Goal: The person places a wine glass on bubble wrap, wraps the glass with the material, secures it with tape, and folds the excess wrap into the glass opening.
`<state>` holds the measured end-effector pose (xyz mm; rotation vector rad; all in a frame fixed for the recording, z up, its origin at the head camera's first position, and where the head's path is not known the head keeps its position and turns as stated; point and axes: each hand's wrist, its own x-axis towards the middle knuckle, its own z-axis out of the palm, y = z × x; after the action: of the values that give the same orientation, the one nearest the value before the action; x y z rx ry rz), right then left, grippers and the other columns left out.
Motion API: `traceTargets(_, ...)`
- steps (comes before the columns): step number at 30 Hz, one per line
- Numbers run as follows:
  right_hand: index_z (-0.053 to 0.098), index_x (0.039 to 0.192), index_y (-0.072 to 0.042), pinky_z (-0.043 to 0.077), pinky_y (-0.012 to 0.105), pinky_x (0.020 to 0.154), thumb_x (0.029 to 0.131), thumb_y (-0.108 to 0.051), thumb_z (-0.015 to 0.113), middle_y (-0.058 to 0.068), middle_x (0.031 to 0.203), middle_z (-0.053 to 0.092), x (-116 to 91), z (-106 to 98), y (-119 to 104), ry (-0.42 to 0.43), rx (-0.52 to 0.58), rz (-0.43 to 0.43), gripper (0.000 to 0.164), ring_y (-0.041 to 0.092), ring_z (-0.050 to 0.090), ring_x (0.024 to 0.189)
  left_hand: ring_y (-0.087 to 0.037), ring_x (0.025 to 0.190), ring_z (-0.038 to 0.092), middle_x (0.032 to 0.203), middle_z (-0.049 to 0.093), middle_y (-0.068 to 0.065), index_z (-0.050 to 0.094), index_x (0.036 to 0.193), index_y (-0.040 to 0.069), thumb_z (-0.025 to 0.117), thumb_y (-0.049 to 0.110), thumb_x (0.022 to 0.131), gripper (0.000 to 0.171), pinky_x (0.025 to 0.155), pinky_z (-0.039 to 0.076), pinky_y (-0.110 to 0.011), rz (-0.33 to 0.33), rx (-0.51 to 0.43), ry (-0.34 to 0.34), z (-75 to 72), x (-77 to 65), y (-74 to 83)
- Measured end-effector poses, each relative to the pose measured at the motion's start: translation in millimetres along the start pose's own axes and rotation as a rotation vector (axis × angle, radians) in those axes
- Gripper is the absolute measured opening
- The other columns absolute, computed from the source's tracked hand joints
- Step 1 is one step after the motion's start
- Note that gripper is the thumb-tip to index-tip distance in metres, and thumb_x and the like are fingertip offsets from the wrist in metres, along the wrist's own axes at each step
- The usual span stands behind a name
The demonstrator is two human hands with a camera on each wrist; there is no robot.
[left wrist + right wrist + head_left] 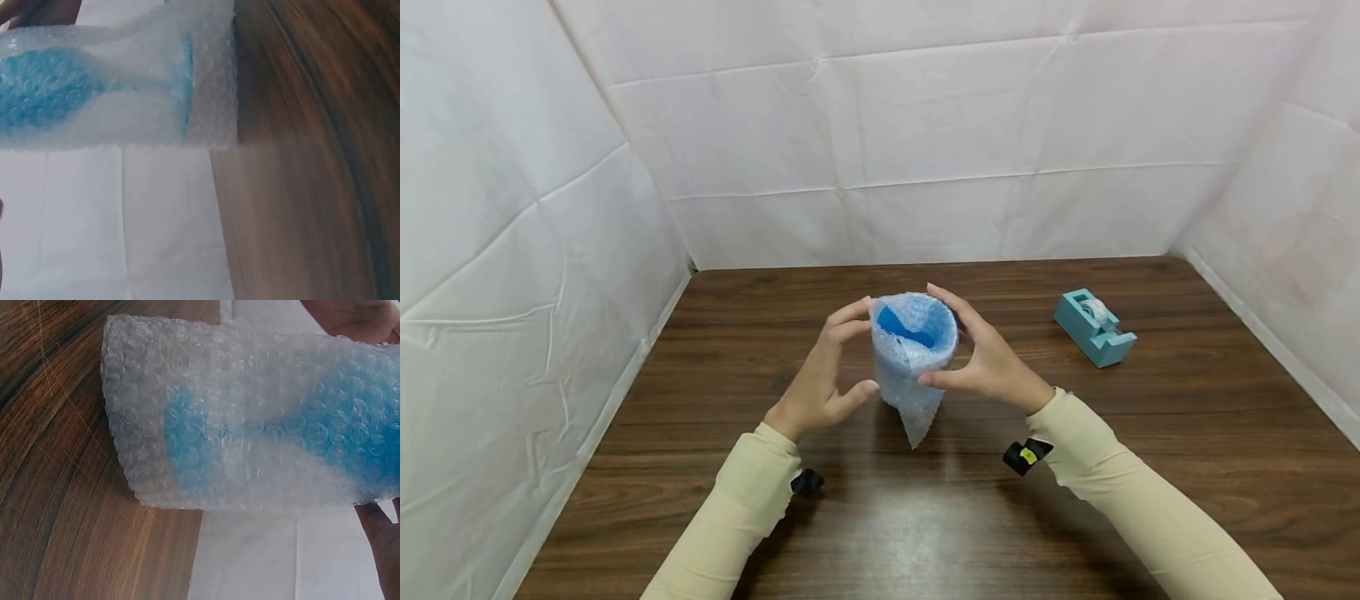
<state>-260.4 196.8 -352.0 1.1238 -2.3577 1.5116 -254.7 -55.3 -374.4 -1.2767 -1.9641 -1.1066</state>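
Note:
A blue stemmed goblet [350, 431] stands inside a roll of clear bubble wrap [895, 371], its bowl, stem and foot visible through the plastic in both wrist views. From above, the roll's top is open with some blue [891, 321] showing inside, and a pointed flap hangs toward the person. My right hand [996, 362] holds the roll from its right side, fingers behind and thumb across the front. On the opposite side, my left hand [820, 387] has its fingers spread and loosely extended, the fingertips at the wrap's upper left edge and the thumb close to its side.
A teal tape dispenser [1093, 329] with a roll of clear tape sits to the right on the dark wooden table [760, 333]. White cloth sheets [925, 125] hang behind the table and along both sides. A black strap shows at each wrist.

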Motion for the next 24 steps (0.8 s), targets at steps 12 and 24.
traceTargets(12,0.02,0.154,-0.016,0.05,0.022,0.092,0.075,-0.009,0.083,0.013,0.152,0.032,0.9,1.3,0.7,-0.014,0.042,-0.026,0.101,0.028,0.049,0.126,-0.034,0.145,0.024,0.155,0.031,-0.012,0.033,0.148,0.006,0.051,0.047,0.095,0.069,0.116,0.026,-0.047,0.165,0.09,-0.085,2.6,3.8,2.8)
traceTargets(24,0.024,0.153,-0.014,0.05,0.036,0.095,0.074,-0.01,0.083,0.01,0.152,0.035,0.3,4.9,-0.9,-0.002,-0.001,-0.041,0.099,0.027,0.049,0.127,-0.032,0.128,0.038,0.116,0.058,-0.01,0.06,0.101,0.007,0.039,0.059,0.096,0.056,0.107,0.038,-0.043,0.199,0.347,-0.147,-6.1,18.5,5.2)
